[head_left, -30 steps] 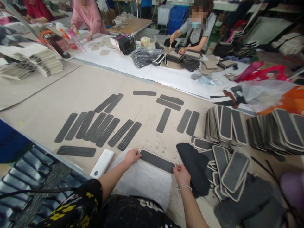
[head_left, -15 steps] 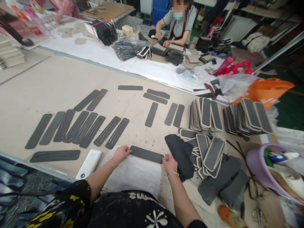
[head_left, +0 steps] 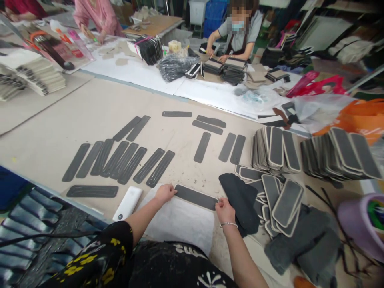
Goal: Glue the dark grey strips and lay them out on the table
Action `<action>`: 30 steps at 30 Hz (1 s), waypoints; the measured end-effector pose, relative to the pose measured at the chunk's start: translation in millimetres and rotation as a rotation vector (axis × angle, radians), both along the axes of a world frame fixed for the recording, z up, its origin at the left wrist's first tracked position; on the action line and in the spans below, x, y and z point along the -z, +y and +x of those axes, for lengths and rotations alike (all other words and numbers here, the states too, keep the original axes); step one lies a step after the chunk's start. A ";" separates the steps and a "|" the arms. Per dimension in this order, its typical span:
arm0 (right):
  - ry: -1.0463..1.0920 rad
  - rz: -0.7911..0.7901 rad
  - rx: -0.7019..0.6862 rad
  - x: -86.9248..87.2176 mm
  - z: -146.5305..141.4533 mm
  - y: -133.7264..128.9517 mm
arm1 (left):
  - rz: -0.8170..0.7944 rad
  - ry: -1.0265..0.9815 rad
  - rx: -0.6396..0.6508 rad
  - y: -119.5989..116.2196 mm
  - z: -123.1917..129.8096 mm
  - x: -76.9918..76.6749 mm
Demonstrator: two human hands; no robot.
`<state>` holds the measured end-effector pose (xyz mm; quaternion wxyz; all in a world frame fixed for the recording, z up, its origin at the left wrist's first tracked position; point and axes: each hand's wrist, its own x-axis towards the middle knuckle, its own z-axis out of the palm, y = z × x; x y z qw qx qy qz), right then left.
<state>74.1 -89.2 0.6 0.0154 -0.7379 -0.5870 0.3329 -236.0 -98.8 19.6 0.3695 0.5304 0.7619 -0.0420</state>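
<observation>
A dark grey strip with a pale border [head_left: 196,197] lies slanted across the top of a white sheet [head_left: 183,224]. Its left end is pinched in my left hand [head_left: 165,193], and its right end in my right hand [head_left: 225,211], which has a bracelet at the wrist. Left of my left hand is a white phone-like object [head_left: 128,203]. Dark cloth pieces [head_left: 240,202] lie just right of my right hand. Beyond my hands, several dark strips [head_left: 120,160] are spread on the table, some with shiny lines on them.
Stacks of bordered strips [head_left: 276,148] stand at the right, with a loose pile [head_left: 287,202] nearer me. A purple bucket [head_left: 360,224] is at the right edge. Across the table [head_left: 126,96], a masked person [head_left: 237,36] works beside stacked pieces; another person in pink [head_left: 96,18] works at far left.
The view has swung left, so the table's contents appear farther right. My hands still hold the two ends of the strip, with no clear change in grip.
</observation>
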 end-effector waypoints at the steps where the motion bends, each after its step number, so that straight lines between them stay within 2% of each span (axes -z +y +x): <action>1: 0.000 0.003 -0.012 -0.4 -0.1 0.0 | -0.003 0.002 0.001 0.7 -0.1 -1.0; 5: -0.022 0.015 -0.030 -0.8 3.3 -0.8 | -0.015 0.010 0.009 2.8 0.0 -5.0; 10: -0.087 0.065 0.034 -4.0 10.0 -10.1 | -0.019 0.011 0.021 2.7 1.1 -5.8; 13: -0.078 0.154 0.001 -10.1 -6.8 -24.1 | -0.014 0.030 0.035 1.7 1.0 -2.0; 16: 0.041 0.225 -0.205 -12.1 -51.1 -39.7 | 0.008 0.065 0.066 1.1 0.8 3.0; 19: 0.221 0.318 -0.603 -5.4 -100.1 -48.8 | 0.021 0.094 0.080 1.3 0.8 6.3; 21: 0.248 0.327 -0.742 1.7 -116.0 -49.5 | 0.013 0.097 0.073 1.5 1.0 7.0; 23: 0.217 0.306 -0.796 8.5 -110.8 -47.4 | 0.004 0.096 0.063 1.6 1.2 6.9; 25: 0.144 0.282 -0.785 14.1 -87.8 -45.2 | 0.003 0.099 0.058 1.2 1.5 6.8; 30: -0.112 0.246 -0.583 25.2 -12.0 -51.5 | 0.040 0.102 0.032 -2.4 3.0 8.7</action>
